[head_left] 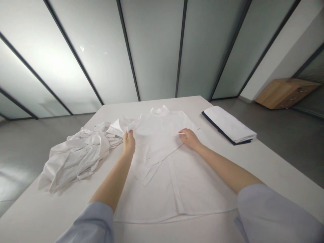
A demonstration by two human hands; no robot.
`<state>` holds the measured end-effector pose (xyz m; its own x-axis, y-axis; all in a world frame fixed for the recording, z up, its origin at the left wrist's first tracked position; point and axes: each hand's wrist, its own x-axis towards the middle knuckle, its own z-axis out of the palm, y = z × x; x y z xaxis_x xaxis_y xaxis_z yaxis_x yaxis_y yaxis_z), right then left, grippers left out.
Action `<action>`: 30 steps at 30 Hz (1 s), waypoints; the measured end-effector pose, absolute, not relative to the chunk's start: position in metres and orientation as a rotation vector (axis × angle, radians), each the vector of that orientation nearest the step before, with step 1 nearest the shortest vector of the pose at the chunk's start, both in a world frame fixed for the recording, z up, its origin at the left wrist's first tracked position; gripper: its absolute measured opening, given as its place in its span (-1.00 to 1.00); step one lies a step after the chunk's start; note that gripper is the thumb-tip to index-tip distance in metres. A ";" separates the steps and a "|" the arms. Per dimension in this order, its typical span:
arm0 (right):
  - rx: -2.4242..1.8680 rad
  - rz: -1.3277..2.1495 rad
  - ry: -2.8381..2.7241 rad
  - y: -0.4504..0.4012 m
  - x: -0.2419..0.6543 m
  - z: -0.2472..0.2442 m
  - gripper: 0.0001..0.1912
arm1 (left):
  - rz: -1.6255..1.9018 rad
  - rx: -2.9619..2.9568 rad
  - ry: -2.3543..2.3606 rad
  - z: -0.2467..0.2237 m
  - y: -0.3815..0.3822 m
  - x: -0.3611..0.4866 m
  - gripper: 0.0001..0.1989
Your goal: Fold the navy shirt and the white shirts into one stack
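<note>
A white shirt (159,195) lies spread on the table, its collar at the far end and its hem toward me. One sleeve is laid slantwise across the body. My left hand (129,142) is closed on the shirt's other sleeve at the left, lifting the fabric a little. My right hand (189,137) rests at the right part of the shirt, by the upper edge of the folded-over sleeve. Its fingers are slightly curled and apart, with no cloth visibly pinched in them.
A crumpled heap of white garments (78,155) lies on the left of the white table (268,172). Folded white and dark navy clothes (229,123) are stacked at the right edge. Beyond stand frosted glass panels (157,50) and a wooden cabinet (280,92).
</note>
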<state>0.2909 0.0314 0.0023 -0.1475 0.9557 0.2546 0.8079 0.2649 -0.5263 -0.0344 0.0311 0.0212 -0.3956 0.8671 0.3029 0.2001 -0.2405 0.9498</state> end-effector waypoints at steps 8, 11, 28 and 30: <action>-0.949 1.143 -1.712 -0.002 0.197 0.019 -0.22 | 1.284 1.327 0.967 0.041 0.010 0.060 -0.58; -0.994 1.288 -1.316 -0.005 0.188 0.022 -0.54 | 1.111 1.440 0.845 0.046 0.003 0.058 -0.43; -1.134 1.484 -0.600 -0.079 0.346 0.048 -0.81 | 0.554 2.479 2.222 0.018 0.029 -0.036 -0.24; -1.213 1.517 -0.617 -0.089 0.363 0.038 -0.81 | 0.466 2.486 2.192 0.022 0.038 -0.041 -0.38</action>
